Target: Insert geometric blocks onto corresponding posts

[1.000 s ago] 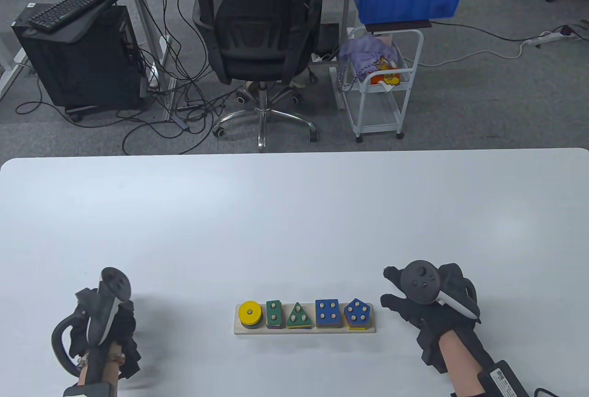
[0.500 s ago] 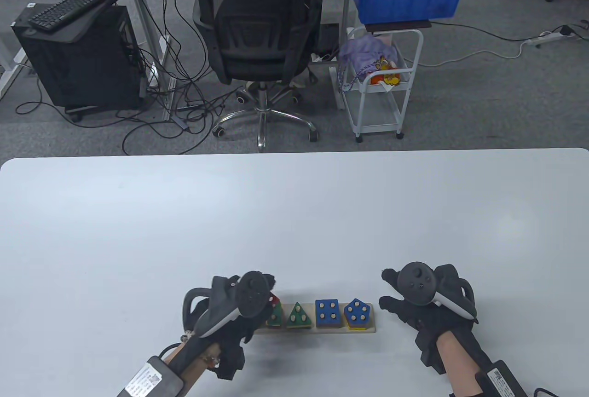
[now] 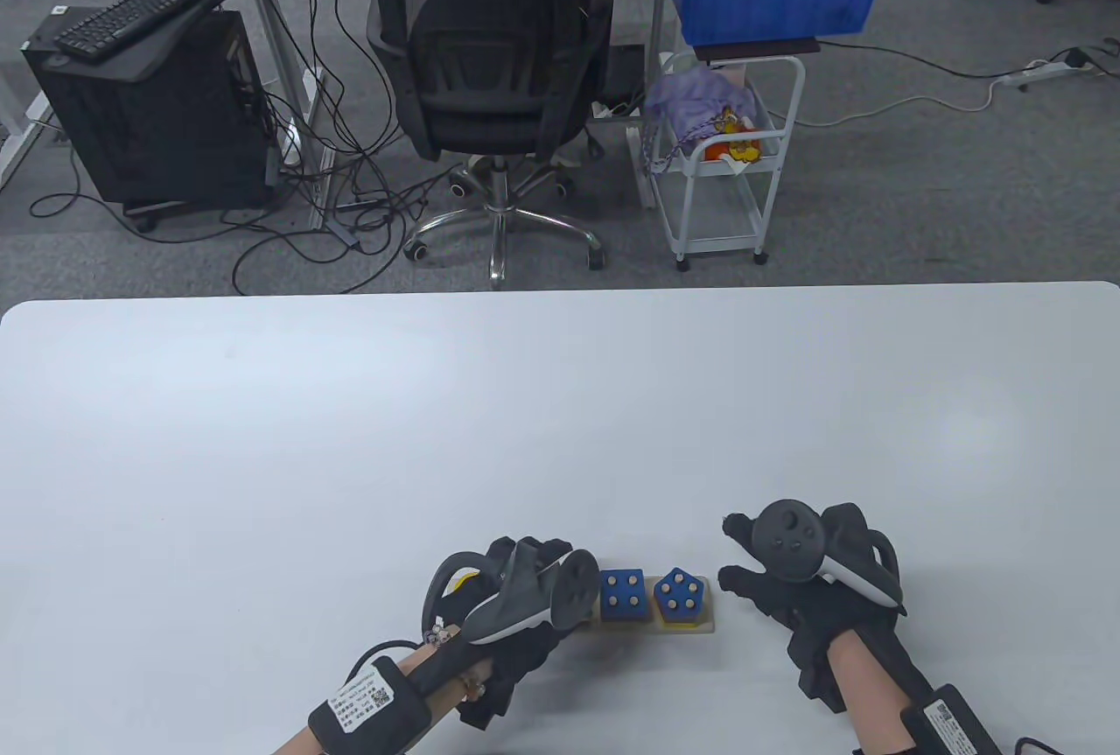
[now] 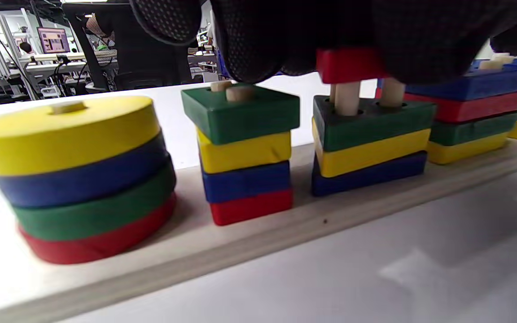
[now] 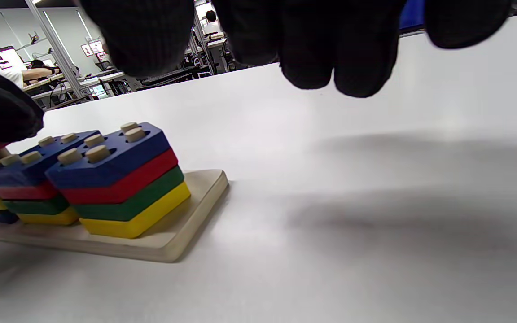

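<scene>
On the white table (image 3: pixel 560 405), a wooden base (image 3: pixel 700 622) sits near the 6 o'clock edge, carrying five stacks of coloured blocks on pegs. The left hand (image 3: pixel 516 606) covers the base's 9 o'clock half in the table view, its fingers curled down over the third stack. In the left wrist view those fingers (image 4: pixel 258 40) grip a red triangle block (image 4: pixel 350 65), which is held partway down the wooden pegs (image 4: pixel 347 96), with a clear gap above the green triangle (image 4: pixel 375 123) that tops that stack's yellow and blue pieces. At 9 o'clock of it stand the rectangle stack (image 4: pixel 245 152), green on top, and the disc stack (image 4: pixel 74 179), capped in yellow. At 3 o'clock of the hand, the square stack (image 3: pixel 623 596) and the pentagon stack (image 3: pixel 681 596) both show blue tops, their pegs poking through. The right hand (image 3: pixel 805 580) rests flat on the table just at 3 o'clock of the base's end, apart from it, fingers spread and relaxed, holding nothing. In the right wrist view its fingertips (image 5: pixel 357 58) hang above the bare tabletop, with the pentagon stack at 8 o'clock of them.
</scene>
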Motion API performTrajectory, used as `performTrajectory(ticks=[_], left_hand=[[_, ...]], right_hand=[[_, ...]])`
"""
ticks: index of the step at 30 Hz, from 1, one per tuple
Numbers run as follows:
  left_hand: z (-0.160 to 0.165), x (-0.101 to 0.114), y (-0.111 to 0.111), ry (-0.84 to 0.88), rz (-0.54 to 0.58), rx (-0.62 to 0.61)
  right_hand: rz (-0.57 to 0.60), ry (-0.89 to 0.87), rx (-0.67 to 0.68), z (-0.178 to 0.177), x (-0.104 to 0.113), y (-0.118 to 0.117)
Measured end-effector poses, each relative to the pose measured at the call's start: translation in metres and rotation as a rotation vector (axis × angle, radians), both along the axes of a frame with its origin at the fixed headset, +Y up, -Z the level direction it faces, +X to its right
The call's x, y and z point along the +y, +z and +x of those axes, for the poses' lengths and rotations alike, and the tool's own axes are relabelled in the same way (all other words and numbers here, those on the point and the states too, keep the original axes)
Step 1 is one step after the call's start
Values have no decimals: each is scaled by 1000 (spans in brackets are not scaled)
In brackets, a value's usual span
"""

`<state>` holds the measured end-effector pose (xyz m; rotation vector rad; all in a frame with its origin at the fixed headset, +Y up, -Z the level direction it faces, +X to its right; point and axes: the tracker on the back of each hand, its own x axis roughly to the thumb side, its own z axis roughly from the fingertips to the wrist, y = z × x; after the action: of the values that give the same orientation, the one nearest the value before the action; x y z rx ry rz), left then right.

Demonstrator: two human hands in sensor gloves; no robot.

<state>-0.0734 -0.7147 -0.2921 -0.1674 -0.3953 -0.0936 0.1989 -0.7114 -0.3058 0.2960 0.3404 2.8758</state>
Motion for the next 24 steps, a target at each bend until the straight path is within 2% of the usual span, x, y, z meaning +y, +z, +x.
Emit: performTrajectory(ticks=[5, 9, 13, 16, 19, 24], left_hand=[[-2, -10, -1, -24, -22, -16], [-19, 2, -1, 53, -26, 28], [-73, 24, -8, 201, -8, 175], [-119, 29, -13, 280, 21, 309], [-162, 26, -13, 333, 74, 431], [-203, 7, -4, 283, 208, 547]], right_hand=[[3, 3, 4, -2, 0, 0], [27, -9, 11, -3, 1, 1], [87, -24, 20, -3, 7, 7], [131, -16, 0, 3, 7, 16], [216, -10, -36, 12, 7, 28], [385, -1, -80, 22, -5, 43]])
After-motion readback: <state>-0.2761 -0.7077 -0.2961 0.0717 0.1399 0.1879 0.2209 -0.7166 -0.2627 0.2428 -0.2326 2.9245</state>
